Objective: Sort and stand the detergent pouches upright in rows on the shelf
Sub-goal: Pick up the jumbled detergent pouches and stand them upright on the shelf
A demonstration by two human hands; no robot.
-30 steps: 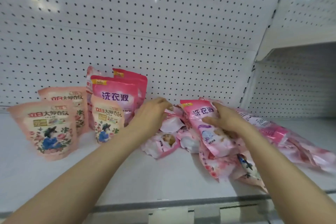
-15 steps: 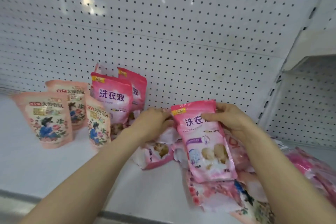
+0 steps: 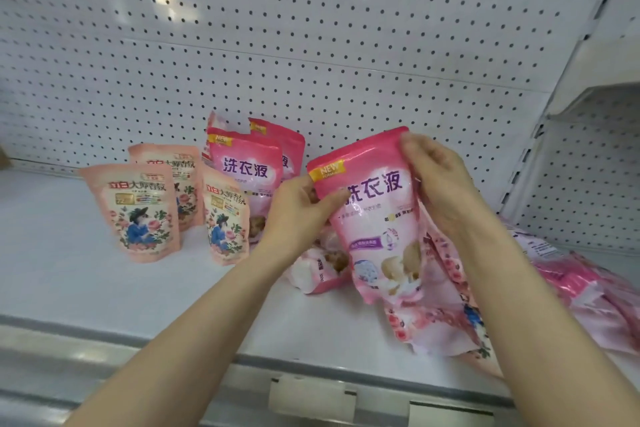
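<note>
Pouch (image 3: 377, 218) is hanging upright over the shelf (image 3: 104, 288). Left grip (image 3: 298, 215) and right grip (image 3: 440, 187) are pinching its top corners.

The raised pink pouch (image 3: 377, 218) reads "洗衣液" in purple, its first character partly covered, and a yellow corner tag says "NEW". The standing pink pouch (image 3: 244, 170) shows the same "洗衣液" and "NEW". The front peach pouch (image 3: 135, 208) carries red "立白大师香氛" and a gold "72". Smaller print is illegible.
</note>
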